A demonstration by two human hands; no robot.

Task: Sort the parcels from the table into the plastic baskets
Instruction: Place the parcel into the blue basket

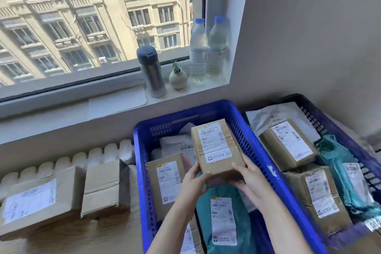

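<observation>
Left hand [195,178] and right hand [248,175] clasp a brown parcel [218,168] above the blue basket [183,109], its label [213,140] print illegible.

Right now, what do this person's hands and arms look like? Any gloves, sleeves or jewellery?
The left hand and right hand are bare: no gloves, and no rings that I can see. Both forearms are uncovered as far as the bottom edge of the picture, with no sleeve, watch or bracelet in view.

Head camera, looking down, near baskets [142,150]
</observation>
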